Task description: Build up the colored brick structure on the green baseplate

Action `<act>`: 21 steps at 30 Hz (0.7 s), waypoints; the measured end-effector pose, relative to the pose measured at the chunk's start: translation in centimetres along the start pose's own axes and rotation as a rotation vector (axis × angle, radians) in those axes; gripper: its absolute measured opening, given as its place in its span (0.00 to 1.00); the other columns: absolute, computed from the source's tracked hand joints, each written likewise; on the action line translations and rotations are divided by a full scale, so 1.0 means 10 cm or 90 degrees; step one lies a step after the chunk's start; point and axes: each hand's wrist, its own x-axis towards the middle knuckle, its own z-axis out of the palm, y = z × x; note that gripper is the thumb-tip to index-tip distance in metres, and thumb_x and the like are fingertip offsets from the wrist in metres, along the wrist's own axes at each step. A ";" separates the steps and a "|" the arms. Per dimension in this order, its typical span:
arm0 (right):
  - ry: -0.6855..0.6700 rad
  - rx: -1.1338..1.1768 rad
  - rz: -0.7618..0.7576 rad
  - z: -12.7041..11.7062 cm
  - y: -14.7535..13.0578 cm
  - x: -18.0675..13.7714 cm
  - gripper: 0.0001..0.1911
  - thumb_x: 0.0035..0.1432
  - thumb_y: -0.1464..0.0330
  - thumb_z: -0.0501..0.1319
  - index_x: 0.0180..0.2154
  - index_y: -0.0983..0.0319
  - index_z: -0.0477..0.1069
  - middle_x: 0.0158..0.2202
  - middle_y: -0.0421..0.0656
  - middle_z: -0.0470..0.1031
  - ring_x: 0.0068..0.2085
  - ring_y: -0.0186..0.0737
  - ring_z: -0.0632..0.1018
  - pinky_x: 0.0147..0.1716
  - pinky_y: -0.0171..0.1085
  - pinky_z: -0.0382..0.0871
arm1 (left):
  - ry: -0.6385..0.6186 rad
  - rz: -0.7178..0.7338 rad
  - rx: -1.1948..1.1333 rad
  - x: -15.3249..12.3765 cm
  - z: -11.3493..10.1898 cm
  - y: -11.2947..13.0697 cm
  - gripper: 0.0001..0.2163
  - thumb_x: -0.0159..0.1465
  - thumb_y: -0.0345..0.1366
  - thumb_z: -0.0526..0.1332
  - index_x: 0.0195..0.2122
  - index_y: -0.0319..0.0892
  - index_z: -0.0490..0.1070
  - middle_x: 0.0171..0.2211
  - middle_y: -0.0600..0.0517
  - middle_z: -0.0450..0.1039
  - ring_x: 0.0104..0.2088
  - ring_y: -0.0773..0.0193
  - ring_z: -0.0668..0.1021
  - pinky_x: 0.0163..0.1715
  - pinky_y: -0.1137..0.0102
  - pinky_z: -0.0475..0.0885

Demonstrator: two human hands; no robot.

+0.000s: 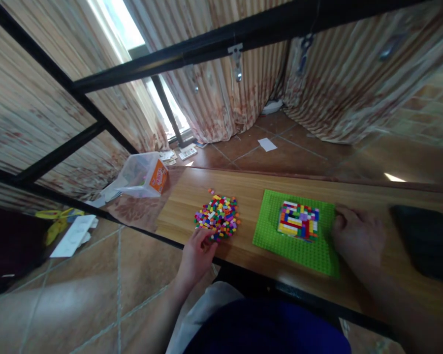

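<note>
My left hand (198,253) is at the near edge of a pile of small, mixed-colour toy building bricks (221,214). Its thumb and forefinger are a little apart, with bricks between and beyond them; none is plainly held. On the right, a green studded baseplate (268,219) lies flat on the table. A low, roughly square build of multicoloured bricks (299,221) sits on it, with an uneven top showing some gaps. My right hand (358,238) rests with curled fingers at the baseplate's right edge, fingertips against it; their undersides are hidden.
The wooden table (184,196) carries a dark, flat object (424,241) at far right. Beyond its left end, a clear plastic tub (140,174) with an orange label stands on the floor. Black metal bars (192,51) cross in front of striped curtains. White paper (268,144) lies on the tiles.
</note>
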 end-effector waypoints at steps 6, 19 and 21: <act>0.015 -0.009 -0.003 0.02 0.03 0.00 0.22 0.64 0.65 0.48 0.48 0.65 0.77 0.45 0.56 0.75 0.44 0.51 0.72 0.38 0.44 0.58 | -0.017 0.020 0.056 -0.08 0.18 -0.08 0.13 0.59 0.29 0.62 0.46 0.45 0.73 0.43 0.50 0.73 0.30 0.67 0.75 0.32 0.70 0.74; 0.024 -0.007 -0.026 0.00 0.03 0.01 0.20 0.63 0.66 0.50 0.46 0.65 0.78 0.42 0.56 0.76 0.43 0.53 0.73 0.37 0.45 0.60 | -0.021 0.116 0.089 0.19 0.39 -0.03 0.10 0.63 0.26 0.58 0.41 0.45 0.74 0.42 0.48 0.74 0.43 0.62 0.77 0.44 0.67 0.74; 0.017 -0.005 -0.023 0.00 0.03 0.01 0.20 0.63 0.66 0.50 0.46 0.65 0.77 0.43 0.56 0.76 0.43 0.52 0.72 0.37 0.45 0.59 | -0.017 0.122 0.072 0.21 0.39 -0.02 0.09 0.63 0.26 0.57 0.39 0.45 0.74 0.40 0.48 0.74 0.42 0.62 0.77 0.43 0.67 0.74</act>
